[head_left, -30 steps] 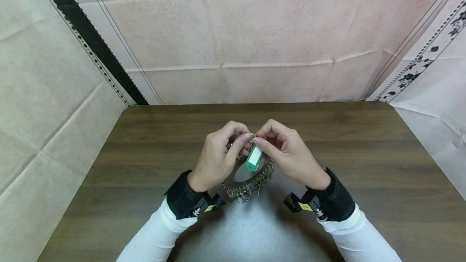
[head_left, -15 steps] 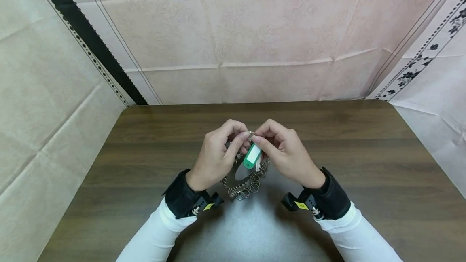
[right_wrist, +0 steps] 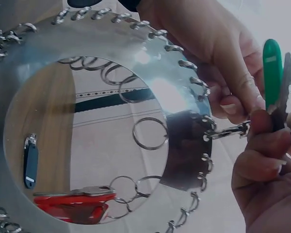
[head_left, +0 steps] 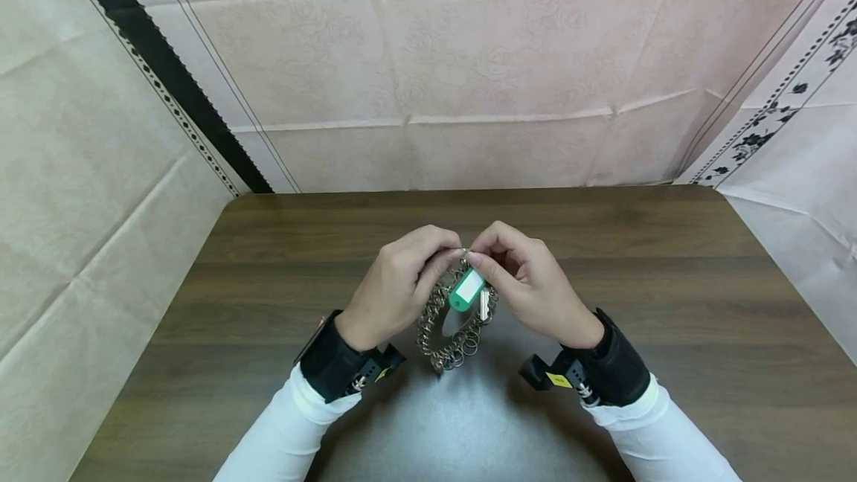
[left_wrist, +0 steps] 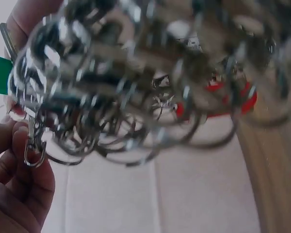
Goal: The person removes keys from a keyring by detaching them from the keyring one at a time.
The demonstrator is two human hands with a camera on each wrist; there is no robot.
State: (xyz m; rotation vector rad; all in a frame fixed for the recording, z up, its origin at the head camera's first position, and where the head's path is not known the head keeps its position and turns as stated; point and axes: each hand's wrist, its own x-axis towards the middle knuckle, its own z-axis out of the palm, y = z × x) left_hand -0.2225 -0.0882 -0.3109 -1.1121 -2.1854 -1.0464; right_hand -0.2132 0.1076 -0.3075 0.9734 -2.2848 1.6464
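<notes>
A flat metal ring plate (right_wrist: 111,39) hangs upright below both hands, its rim lined with many small split rings (left_wrist: 131,92). My left hand (head_left: 398,288) pinches a split ring at the top of the bunch with thumb and bent forefinger. Right beside it, my right hand (head_left: 535,285) pinches the ring end of a green key tag (head_left: 466,288) with a white label. A silver key (head_left: 485,303) hangs next to the tag. In the right wrist view a short metal link (right_wrist: 228,131) runs from the plate's rim to the fingertips. The exact join is hidden by the fingers.
A wooden table (head_left: 308,259) lies under the hands. Through the plate's hole in the right wrist view appear a red object (right_wrist: 72,206) with metal on it and a dark blue tag (right_wrist: 30,165). Pale patterned cloth (head_left: 469,80) hangs beyond the table.
The bunch of rings has swung, and more of the plate shows between the hands. The key has come further into sight beside the tag. My left thumb has shifted and lies straighter.
</notes>
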